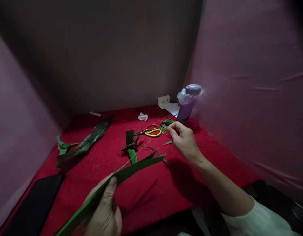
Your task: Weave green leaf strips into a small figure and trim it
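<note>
At the near edge of the red cloth (146, 196), the left hand (104, 209) is closed around a long green leaf strip (127, 173), thumb pressed on top; the strip runs up and right from the grip toward the middle of the cloth. A thin pale sliver (134, 155) rises from the same grip. Farther in, toward the right side, the right hand (183, 139) reaches out with fingertips pinched together on small green leaf bits (166, 124), just beside the yellow-handled scissors (151, 131). A folded leaf piece (130, 144) lies mid-cloth. A dark wide leaf (87, 142) lies toward the left edge. A purple bottle (187, 103) stands near the far right corner.
</note>
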Demonstrator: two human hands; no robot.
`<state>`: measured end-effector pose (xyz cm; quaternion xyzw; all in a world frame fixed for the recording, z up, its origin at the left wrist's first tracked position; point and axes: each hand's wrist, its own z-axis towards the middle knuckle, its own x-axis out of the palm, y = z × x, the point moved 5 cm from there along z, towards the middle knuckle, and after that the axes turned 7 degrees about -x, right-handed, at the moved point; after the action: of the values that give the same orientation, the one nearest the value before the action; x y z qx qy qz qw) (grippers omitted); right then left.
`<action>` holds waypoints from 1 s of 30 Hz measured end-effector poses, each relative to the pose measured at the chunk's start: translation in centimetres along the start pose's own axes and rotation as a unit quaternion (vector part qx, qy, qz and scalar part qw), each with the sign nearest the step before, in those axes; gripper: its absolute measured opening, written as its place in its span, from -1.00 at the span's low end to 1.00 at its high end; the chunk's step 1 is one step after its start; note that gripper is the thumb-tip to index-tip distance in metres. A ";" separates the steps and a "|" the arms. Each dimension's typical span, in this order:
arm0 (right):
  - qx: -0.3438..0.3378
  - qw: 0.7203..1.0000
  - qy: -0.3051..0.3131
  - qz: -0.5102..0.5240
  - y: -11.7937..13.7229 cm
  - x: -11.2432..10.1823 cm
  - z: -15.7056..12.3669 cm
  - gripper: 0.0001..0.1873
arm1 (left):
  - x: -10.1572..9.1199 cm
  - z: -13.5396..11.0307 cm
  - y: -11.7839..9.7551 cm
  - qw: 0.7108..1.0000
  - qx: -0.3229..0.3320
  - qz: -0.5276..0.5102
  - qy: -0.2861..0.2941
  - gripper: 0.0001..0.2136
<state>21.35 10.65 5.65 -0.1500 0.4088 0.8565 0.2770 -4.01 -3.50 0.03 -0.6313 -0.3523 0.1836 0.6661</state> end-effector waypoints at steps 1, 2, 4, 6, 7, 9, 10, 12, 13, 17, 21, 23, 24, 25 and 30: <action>-0.001 0.999 0.015 0.039 0.7 -0.2 0.0 -0.80 | 0.4 0.0 0.0 1.000 -0.006 -0.014 -0.013 -0.91; -0.001 0.997 0.027 0.071 1.5 -0.4 -0.2 -0.81 | 0.8 0.0 0.0 0.999 -0.018 -0.030 -0.023 -0.90; -0.006 0.993 0.063 0.103 3.4 -0.6 -1.1 -0.83 | 1.7 0.0 0.5 0.987 -0.099 -0.121 -0.042 -0.83; -0.023 0.992 0.101 0.069 5.5 -0.6 -2.4 -0.85 | 2.5 -0.2 0.4 0.980 -0.120 -0.154 -0.045 -0.79; -0.042 0.990 0.127 0.050 6.6 -0.3 -3.1 -0.85 | 2.8 -0.3 0.4 0.979 -0.122 -0.158 -0.041 -0.78; -0.085 0.980 0.176 0.040 8.5 0.4 -4.4 -0.85 | 3.2 -0.5 0.4 0.981 -0.118 -0.155 -0.025 -0.80; -0.100 0.975 0.195 0.036 9.1 0.8 -4.9 -0.88 | 3.3 -0.6 0.4 0.982 -0.117 -0.151 -0.009 -0.81; -0.116 0.967 0.223 0.025 9.9 1.6 -5.7 -0.86 | 3.8 -0.9 0.6 0.983 -0.112 -0.142 0.038 -0.85; -0.119 0.965 0.234 0.020 10.1 2.0 -5.9 -0.80 | 4.0 -1.1 0.6 0.983 -0.107 -0.137 0.065 -0.88; -0.117 0.956 0.270 0.012 10.3 3.2 -5.7 -0.86 | 4.7 -1.7 0.4 0.981 -0.092 -0.124 0.117 -0.93; -0.102 0.953 0.285 0.025 10.3 3.2 -5.0 -0.91 | 4.6 -1.9 0.2 0.979 -0.123 -0.143 0.075 -0.84; -0.096 0.954 0.280 0.036 10.3 3.0 -4.8 -0.91 | 4.5 -1.8 0.1 0.977 -0.136 -0.155 0.061 -0.80; -0.097 0.956 0.275 0.042 10.3 2.9 -4.7 -0.91 | 4.4 -1.8 0.1 0.976 -0.137 -0.160 0.057 -0.80; -0.097 0.957 0.269 0.046 10.3 2.8 -4.7 -0.90 | 4.3 -1.8 0.0 0.976 -0.136 -0.165 0.053 -0.80; -0.098 0.958 0.266 0.048 9.9 2.8 -4.9 -0.90 | 3.8 -1.7 0.1 0.978 -0.117 -0.170 0.031 -0.79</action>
<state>13.36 2.67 7.38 -0.3793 0.3886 0.8337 0.1001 -0.18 -2.06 0.95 -0.6413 -0.4528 0.0053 0.6194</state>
